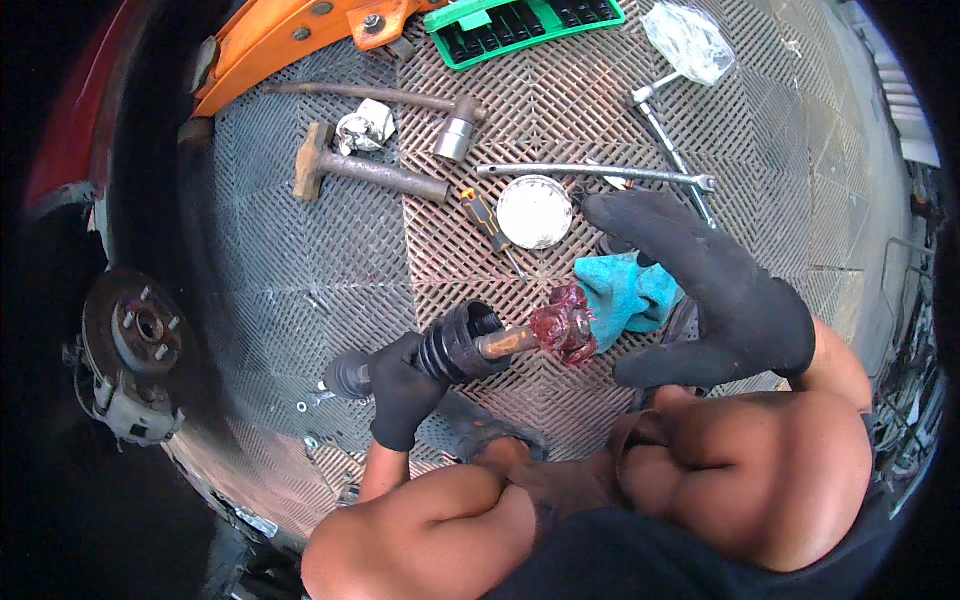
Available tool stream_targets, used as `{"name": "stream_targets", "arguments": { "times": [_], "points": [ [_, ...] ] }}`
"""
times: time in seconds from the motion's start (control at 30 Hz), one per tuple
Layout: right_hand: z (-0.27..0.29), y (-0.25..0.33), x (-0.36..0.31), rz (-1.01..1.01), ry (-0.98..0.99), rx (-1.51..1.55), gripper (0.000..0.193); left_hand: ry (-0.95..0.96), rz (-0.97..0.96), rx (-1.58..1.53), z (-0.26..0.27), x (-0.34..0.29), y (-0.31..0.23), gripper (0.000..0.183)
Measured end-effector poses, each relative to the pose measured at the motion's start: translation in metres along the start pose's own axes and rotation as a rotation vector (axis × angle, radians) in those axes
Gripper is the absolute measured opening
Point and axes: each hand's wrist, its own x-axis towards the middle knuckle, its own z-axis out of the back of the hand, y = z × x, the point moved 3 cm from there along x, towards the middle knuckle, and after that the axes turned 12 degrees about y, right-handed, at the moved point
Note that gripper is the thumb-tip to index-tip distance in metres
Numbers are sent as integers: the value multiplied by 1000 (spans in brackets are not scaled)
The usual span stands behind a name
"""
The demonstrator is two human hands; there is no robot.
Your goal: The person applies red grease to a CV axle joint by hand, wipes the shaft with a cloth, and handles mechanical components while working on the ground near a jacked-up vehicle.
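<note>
My left hand (405,390), in a black glove, is wrapped round a car drive shaft (507,343), just beside its ribbed black rubber boot (452,348). At the shaft's right end, a joint (563,325) is coated in dark red grease. A teal rag (628,292) lies against the greasy joint. Over and beside the rag, my gloved right hand (725,290) is open, thumb and fingers wide apart. Whether it touches the rag, I cannot tell. A smaller black boot (348,374) shows to the left of my left hand.
Ahead lie a round white-topped tin (535,212), a screwdriver (485,218), a sledgehammer (370,173), another hammer (370,94), a large socket (455,138) and a long bar (600,173). A green socket case (525,50) and orange metal arm (280,45) are farther off. A brake disc (140,320) stands left.
</note>
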Motion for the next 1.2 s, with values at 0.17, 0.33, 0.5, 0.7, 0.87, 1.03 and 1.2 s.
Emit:
{"name": "stream_targets", "arguments": {
  "times": [0.17,0.33,0.5,0.7,0.87,1.03,1.2],
  "points": [
    [-15,-22,1,120,78,76,116,1,34,135,5,6,-20,26],
    [-23,-32,8,196,165,85,133,-51,-50,117,7,8,-26,26],
    [-36,-35,0,-81,84,1146,153,-7,4,167,3,10,-25,25],
    [-35,-55,-6,-135,80,1155,125,-9,-58,155,2,10,-26,22],
    [-31,-77,-17,-294,293,-102,58,8,-19,180,1,11,-20,20],
    [-83,-99,-33,-259,529,-549,58,25,-32,180,1,9,-19,19],
    [-93,-106,-37,-313,479,-379,49,56,14,131,-1,11,-17,17]
  ]
}}
